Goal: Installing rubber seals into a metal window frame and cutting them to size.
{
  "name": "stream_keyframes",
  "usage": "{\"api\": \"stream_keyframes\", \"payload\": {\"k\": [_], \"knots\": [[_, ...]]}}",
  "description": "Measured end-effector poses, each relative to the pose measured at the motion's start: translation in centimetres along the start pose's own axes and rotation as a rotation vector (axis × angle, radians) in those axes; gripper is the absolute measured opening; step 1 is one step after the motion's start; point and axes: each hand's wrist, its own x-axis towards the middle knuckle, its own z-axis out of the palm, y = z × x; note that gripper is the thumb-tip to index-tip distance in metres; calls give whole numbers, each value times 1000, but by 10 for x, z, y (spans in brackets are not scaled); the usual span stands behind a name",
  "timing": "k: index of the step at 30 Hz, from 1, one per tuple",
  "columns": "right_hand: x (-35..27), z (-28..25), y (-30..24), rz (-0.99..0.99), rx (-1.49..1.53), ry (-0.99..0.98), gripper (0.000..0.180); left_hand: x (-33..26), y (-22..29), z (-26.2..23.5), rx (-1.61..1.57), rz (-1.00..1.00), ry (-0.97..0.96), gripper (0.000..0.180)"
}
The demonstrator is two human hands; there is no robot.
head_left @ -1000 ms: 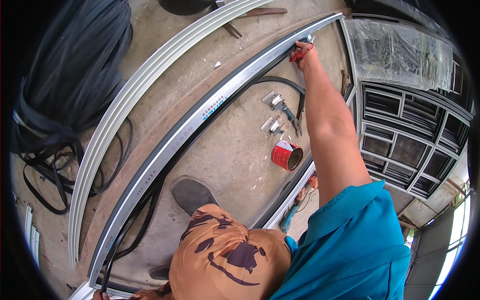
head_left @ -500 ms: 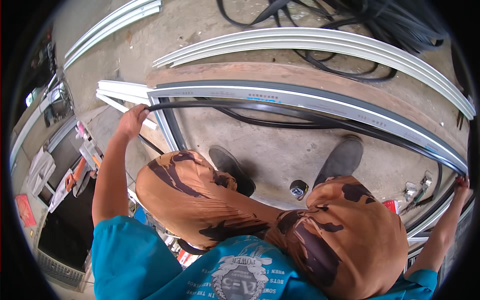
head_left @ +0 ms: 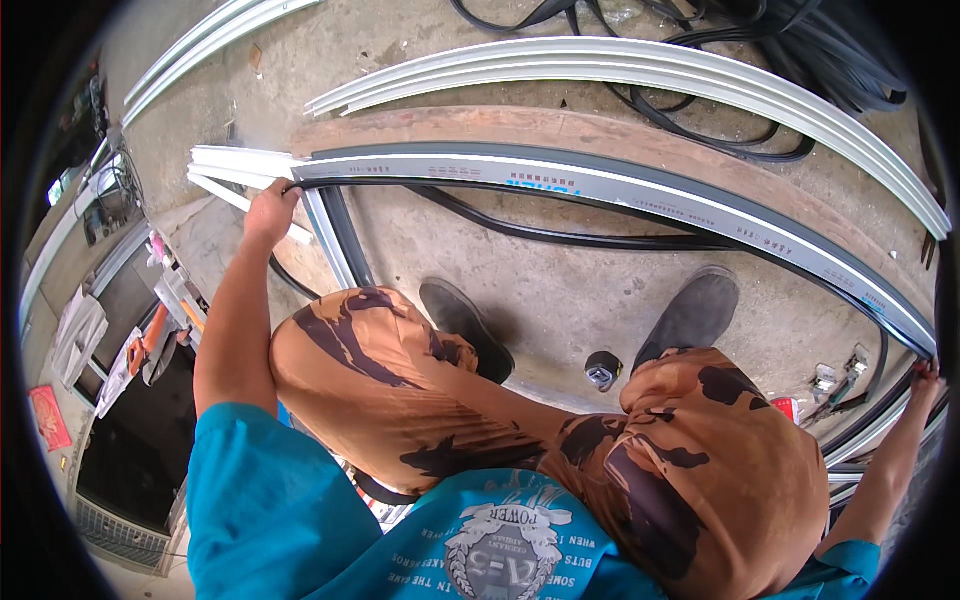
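Observation:
My left hand (head_left: 270, 212) pinches a black rubber strip (head_left: 600, 241) at the far left corner of a grey and white metal frame (head_left: 470, 170). The strip lies along the inner side of the frame's long far bar, drawn out toward my right hand (head_left: 927, 371). That hand is closed at the bar's right end; its fingers are small and partly hidden, and the strip seems to be in them. Slack strip sags inside the frame in a shallow curve, and another black length curves below my left hand.
A wooden board (head_left: 480, 122) lies beyond the bar, then a white metal profile (head_left: 560, 60) and a heap of black strips (head_left: 820, 60). Inside the frame are my shoes (head_left: 690, 310), a tape measure (head_left: 602, 370) and metal clamps (head_left: 845, 375). Tools (head_left: 155, 335) stand at left.
The strip, raised in an arc above the opening before, now lies down against the long bar. My left hand has shifted slightly toward the corner; my right hand has stayed almost in place.

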Motion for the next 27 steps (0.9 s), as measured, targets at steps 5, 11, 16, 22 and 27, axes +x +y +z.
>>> {"api": "stream_keyframes", "payload": {"k": [5, 11, 16, 22, 27], "knots": [[-3, -9, -6, 39, 7, 21, 40, 5, -4, 6, 30, 22, 10, 36], [-6, -17, -10, 85, 28, 49, 39, 6, -3, 8, 59, 12, 33, 35], [-10, -26, -12, 122, 46, 77, 38, 3, 3, 6, 57, -22, 32, 35], [-13, -34, -12, 169, 72, 110, 37, 2, 5, 5, 89, -33, 13, 37], [-15, -49, -2, 216, 95, 143, 37, 3, -1, 7, 41, -21, 20, 37]]}}
